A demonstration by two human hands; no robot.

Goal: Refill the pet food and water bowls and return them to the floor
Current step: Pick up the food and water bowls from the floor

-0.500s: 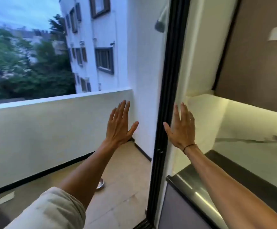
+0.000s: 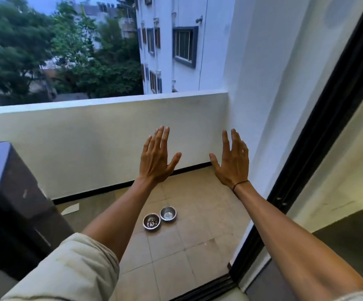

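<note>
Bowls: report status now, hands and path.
Left hand and right hand open, raised, holding nothing. Two steel bowls on balcony floor, untouched. Nothing visible blocking the approach.

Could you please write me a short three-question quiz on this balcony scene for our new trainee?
1. True or false: the left hand holds a steel bowl.
2. Which bowl holds bits of pet food: A, the nearer bowl, or B, the farther bowl?
3. Fill in: the two bowls stand side by side on the tiled ____.

Key
1. False; both it and the right hand are raised, fingers spread, holding nothing.
2. A.
3. Floor.
</note>
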